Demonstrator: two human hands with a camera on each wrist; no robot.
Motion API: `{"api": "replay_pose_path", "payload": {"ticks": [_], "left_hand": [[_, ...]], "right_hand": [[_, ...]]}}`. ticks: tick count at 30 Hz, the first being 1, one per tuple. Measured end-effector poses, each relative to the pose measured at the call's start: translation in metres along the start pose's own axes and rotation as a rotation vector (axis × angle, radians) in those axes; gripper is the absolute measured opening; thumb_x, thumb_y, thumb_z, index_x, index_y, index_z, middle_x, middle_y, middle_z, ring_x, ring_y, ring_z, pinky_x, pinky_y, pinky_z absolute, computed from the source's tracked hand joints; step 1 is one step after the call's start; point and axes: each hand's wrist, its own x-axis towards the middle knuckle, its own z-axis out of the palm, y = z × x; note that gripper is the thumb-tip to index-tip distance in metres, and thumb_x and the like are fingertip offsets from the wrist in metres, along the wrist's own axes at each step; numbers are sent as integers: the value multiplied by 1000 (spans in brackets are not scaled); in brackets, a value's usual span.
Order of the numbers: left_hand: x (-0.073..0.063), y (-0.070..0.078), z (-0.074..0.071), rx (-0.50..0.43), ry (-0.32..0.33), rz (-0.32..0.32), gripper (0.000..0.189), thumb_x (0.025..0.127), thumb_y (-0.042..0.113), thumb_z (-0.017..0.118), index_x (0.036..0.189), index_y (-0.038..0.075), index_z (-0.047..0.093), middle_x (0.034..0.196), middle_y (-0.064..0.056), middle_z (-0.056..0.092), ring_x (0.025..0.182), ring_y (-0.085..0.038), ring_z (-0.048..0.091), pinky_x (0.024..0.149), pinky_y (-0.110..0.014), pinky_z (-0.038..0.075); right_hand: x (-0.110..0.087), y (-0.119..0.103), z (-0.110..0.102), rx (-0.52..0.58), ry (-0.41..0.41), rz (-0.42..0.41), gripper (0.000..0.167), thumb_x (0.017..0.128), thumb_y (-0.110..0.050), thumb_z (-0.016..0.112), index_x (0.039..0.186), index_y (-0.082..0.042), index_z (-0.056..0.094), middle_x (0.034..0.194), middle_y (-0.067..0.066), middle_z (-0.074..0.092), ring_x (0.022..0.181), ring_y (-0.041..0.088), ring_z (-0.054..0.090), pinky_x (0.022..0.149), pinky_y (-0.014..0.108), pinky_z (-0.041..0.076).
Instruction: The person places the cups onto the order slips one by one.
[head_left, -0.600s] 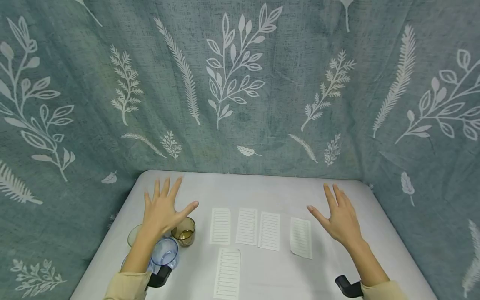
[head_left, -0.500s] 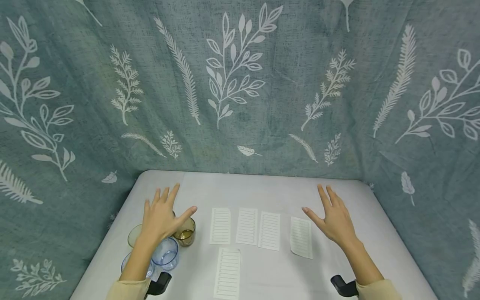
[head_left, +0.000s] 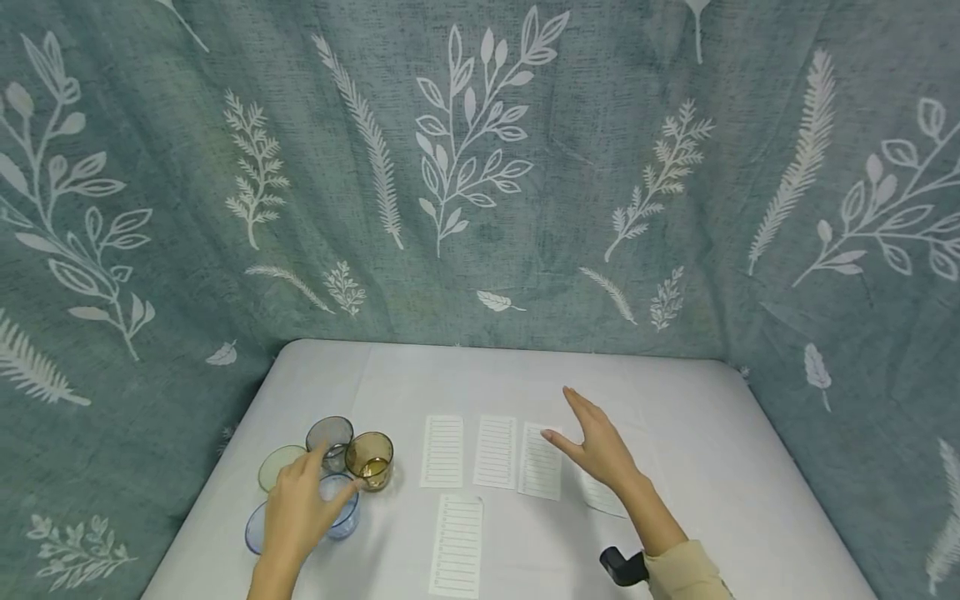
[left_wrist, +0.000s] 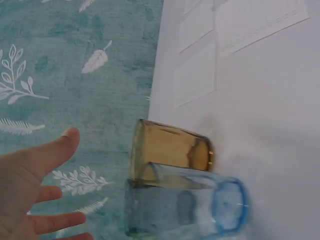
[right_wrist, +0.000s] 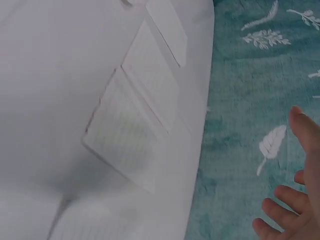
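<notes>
My left hand (head_left: pixel 300 504) hovers over a cluster of glass tumblers at the left of the table, thumb and fingers spread, holding nothing. Nearest its thumb are a blue glass (head_left: pixel 345 518) and an amber glass (head_left: pixel 371 458); a grey glass (head_left: pixel 328 432) and a greenish glass (head_left: pixel 276 468) stand behind. Part of another blue glass (head_left: pixel 254 530) shows beside the wrist. In the left wrist view, the hand is apart from the amber glass (left_wrist: pixel 172 145). My right hand (head_left: pixel 603 450), fingers extended and empty, is above the lined paper slips on the right.
Lined paper slips lie flat on the white table (head_left: pixel 712 467): one at left (head_left: pixel 442 452), a middle slip (head_left: pixel 495 452), another slip (head_left: pixel 540 471), a partly covered slip (head_left: pixel 600 497) and a nearer slip (head_left: pixel 456 546). A patterned green cloth (head_left: pixel 480 208) hangs around the table.
My left hand has drawn back and down over the glasses, uncovering the grey one. The right hand has moved left, from beside the rightmost slip to over the slips.
</notes>
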Motion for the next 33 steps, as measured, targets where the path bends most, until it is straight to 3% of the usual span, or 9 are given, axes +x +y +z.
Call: {"api": "replay_pose_path", "payload": {"ticks": [5, 14, 18, 22, 25, 28, 30, 33], "left_hand": [[-22, -7, 7, 10, 3, -92, 83, 67, 36, 84, 129, -6, 49, 122, -33, 52, 111, -52, 47, 82, -68, 40], [-53, -18, 23, 11, 13, -216, 93, 60, 42, 85, 130, -7, 48, 121, -36, 51, 111, -56, 45, 85, -71, 37], [-61, -22, 31, -8, 82, -183, 93, 56, 38, 87, 126, -9, 49, 119, -38, 49, 111, -57, 43, 87, -71, 37], [-66, -24, 37, -34, 214, -128, 85, 50, 25, 89, 119, -10, 53, 116, -38, 48, 114, -59, 38, 89, -72, 35], [-69, -24, 39, -28, 291, -187, 76, 50, 18, 88, 114, -8, 55, 119, -38, 43, 122, -58, 28, 92, -75, 28], [-73, -25, 40, -20, 308, -307, 76, 53, 18, 86, 116, -6, 51, 128, -39, 33, 129, -57, 15, 93, -75, 18], [-77, -28, 41, -23, 311, -372, 84, 57, 31, 85, 122, -4, 46, 133, -40, 26, 131, -56, 9, 92, -75, 16], [-81, -33, 42, -31, 315, -452, 108, 61, 76, 64, 130, -2, 37, 137, -42, 19, 131, -56, 9, 91, -75, 16]], "right_hand": [[6, -11, 26, 27, -3, -33, 78, 82, -39, 71, 138, 6, 40, 139, 25, 43, 125, 42, 44, 101, 54, 39], [17, -27, 65, 117, -60, -62, 70, 83, -34, 72, 133, 7, 47, 135, 24, 48, 124, 39, 46, 103, 49, 39], [19, -34, 80, 141, -90, -66, 68, 83, -35, 71, 132, 6, 48, 135, 23, 48, 125, 39, 46, 103, 49, 39], [21, -39, 95, 151, -98, -90, 67, 83, -35, 71, 131, 6, 49, 135, 23, 49, 124, 39, 46, 102, 49, 40], [23, -41, 107, 127, -113, -109, 68, 83, -37, 71, 132, 5, 49, 136, 21, 49, 125, 37, 47, 102, 47, 41], [23, -44, 118, 102, -139, -128, 69, 83, -38, 70, 132, 5, 49, 137, 20, 49, 126, 36, 46, 103, 46, 41], [24, -46, 124, 88, -162, -145, 69, 83, -39, 70, 132, 6, 49, 137, 20, 48, 126, 36, 45, 104, 45, 40], [24, -48, 132, 58, -196, -161, 70, 84, -41, 69, 132, 7, 49, 139, 20, 46, 128, 36, 44, 105, 45, 38]]}}
